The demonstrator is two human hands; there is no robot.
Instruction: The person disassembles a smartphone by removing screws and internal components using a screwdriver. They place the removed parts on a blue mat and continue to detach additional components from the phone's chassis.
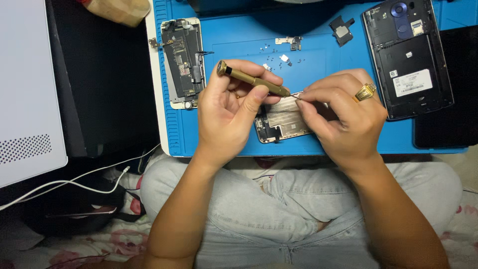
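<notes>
So we're sitting cross-legged with a blue repair mat [318,55] in front of us, and it's basically acting as our parts tray: a bunch of tiny dark screws [279,52] scattered near the top middle, a little metal bracket [290,42] just above them, and a small black square module [341,31] off to the right of that. On the mat's left edge lies an opened phone chassis [182,62] with its board and guts showing, long side running away from us. On the right side there's a bigger dark phone with its back cover off [408,60], also lying lengthwise away from us, tilted a bit. Our left hand [229,114] has its fingers curled around a brass-coloured precision screwdriver [251,79], thumb pressed on the shaft. The driver lies nearly flat, its long axis running left to right, the round cap end up-left and the tip pointing right and slightly down, meeting the fingertips of our right hand [343,119]. That hand, gold ring [365,92] on it, is pinched tight at the driver's tip; whatever's between the fingertips is too small to make out. All this is happening right over a phone part with a silver shield plate [284,119], sitting at the near edge of the mat, between both hands. A white cable [74,180] trails off at left beside a white box [27,89].
</notes>
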